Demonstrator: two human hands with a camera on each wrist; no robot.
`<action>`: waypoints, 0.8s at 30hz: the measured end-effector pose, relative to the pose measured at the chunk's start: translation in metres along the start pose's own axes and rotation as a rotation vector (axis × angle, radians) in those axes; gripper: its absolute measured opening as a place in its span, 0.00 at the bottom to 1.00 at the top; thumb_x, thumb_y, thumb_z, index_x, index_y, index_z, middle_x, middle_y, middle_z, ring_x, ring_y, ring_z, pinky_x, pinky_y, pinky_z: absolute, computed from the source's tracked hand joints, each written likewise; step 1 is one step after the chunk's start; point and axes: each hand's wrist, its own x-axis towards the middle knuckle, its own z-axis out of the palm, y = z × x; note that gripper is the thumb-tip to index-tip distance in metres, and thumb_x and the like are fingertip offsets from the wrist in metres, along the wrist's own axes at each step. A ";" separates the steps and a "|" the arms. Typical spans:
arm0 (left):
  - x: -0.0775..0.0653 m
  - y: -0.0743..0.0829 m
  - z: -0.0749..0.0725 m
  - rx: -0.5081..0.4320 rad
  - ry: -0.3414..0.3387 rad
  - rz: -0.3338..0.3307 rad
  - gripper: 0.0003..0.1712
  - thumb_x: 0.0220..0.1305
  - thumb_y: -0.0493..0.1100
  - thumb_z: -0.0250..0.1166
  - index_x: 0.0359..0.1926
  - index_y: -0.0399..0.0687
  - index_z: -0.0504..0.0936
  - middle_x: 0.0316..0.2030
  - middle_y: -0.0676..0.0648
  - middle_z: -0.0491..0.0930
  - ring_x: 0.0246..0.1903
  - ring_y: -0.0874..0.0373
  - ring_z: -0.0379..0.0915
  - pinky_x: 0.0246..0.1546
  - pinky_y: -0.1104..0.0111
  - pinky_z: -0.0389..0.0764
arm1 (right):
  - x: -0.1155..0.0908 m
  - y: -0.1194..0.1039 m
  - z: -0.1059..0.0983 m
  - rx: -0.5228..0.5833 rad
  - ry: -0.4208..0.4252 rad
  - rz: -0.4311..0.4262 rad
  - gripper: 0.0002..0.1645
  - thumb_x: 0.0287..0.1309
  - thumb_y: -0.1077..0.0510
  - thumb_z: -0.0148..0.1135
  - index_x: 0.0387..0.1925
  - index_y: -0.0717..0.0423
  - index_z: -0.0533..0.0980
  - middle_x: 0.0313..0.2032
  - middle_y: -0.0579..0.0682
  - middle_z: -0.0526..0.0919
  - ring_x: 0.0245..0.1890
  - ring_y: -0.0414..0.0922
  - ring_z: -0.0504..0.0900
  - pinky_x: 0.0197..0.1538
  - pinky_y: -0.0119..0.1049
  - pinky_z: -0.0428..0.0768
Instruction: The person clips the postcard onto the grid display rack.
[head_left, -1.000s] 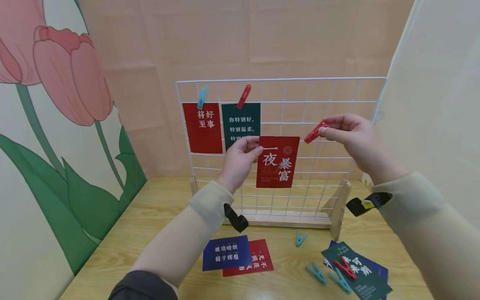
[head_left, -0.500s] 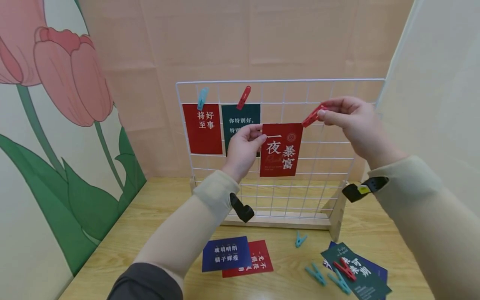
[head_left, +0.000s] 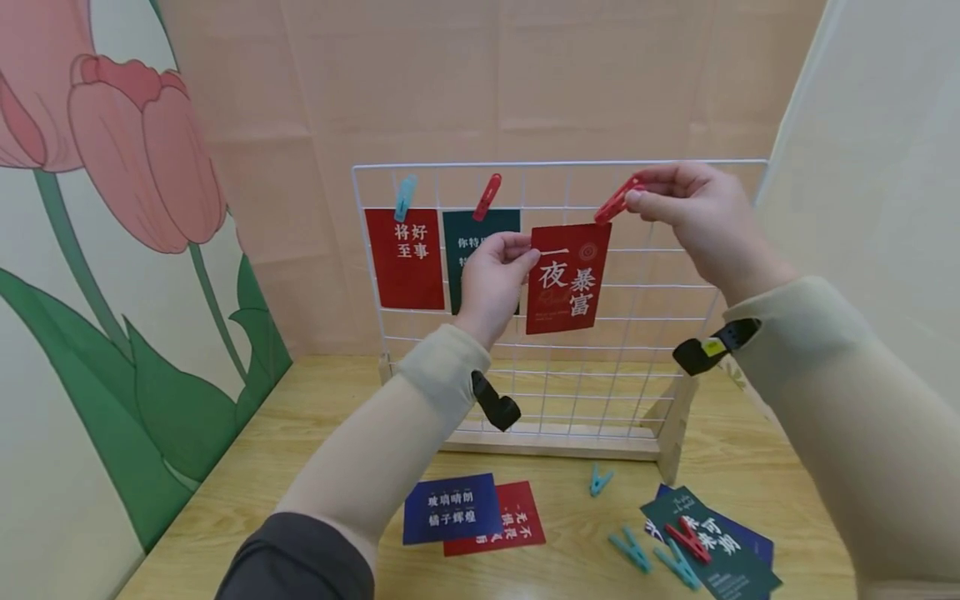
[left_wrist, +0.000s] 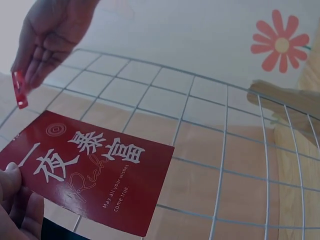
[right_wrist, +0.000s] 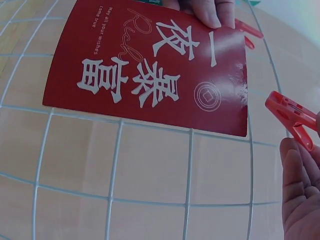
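Observation:
A red card with white characters [head_left: 567, 279] is pinched at its left edge by my left hand [head_left: 495, 279], close in front of the white wire grid [head_left: 637, 333]. My right hand [head_left: 701, 221] pinches a red clothespin [head_left: 617, 200] just above the card's upper right corner. In the right wrist view that clothespin [right_wrist: 290, 112] is apart from the card's top edge. To the left, another red card [head_left: 405, 275] hangs from a blue clothespin [head_left: 405, 197], and a dark green card [head_left: 480, 223] hangs under a red clothespin [head_left: 487, 197]. My left hand partly hides the green card.
On the wooden table [head_left: 322, 417] a blue card [head_left: 450, 497] overlaps a red card [head_left: 525, 517]. At right, a green card [head_left: 731, 562] lies over a blue one, with a red clothespin [head_left: 688, 537] on top. Several blue clothespins [head_left: 630, 548] lie nearby. The grid's wooden base [head_left: 555, 442] stands behind.
Both hands have risen along the grid, carrying the red card and the red clothespin upward. The card has shifted slightly right, and the clothespin has moved a little left.

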 end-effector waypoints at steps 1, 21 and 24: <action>0.001 0.001 0.001 -0.001 0.003 -0.001 0.11 0.65 0.44 0.63 0.48 0.54 0.79 0.40 0.56 0.79 0.42 0.63 0.76 0.43 0.74 0.78 | 0.002 -0.001 0.001 0.001 0.003 -0.002 0.22 0.57 0.56 0.68 0.51 0.61 0.76 0.38 0.45 0.83 0.39 0.41 0.78 0.42 0.24 0.76; 0.008 0.010 0.016 0.032 0.148 -0.019 0.10 0.63 0.44 0.66 0.45 0.55 0.79 0.36 0.58 0.79 0.39 0.64 0.75 0.40 0.74 0.79 | 0.023 0.000 0.023 -0.056 0.096 -0.039 0.21 0.59 0.55 0.66 0.52 0.61 0.77 0.40 0.45 0.82 0.42 0.41 0.78 0.45 0.26 0.75; 0.009 0.010 0.017 0.046 0.166 -0.018 0.09 0.63 0.44 0.66 0.45 0.56 0.79 0.36 0.58 0.79 0.39 0.64 0.75 0.39 0.74 0.79 | 0.025 0.002 0.025 -0.061 0.109 -0.043 0.20 0.60 0.55 0.65 0.51 0.61 0.78 0.38 0.45 0.82 0.40 0.41 0.78 0.44 0.28 0.75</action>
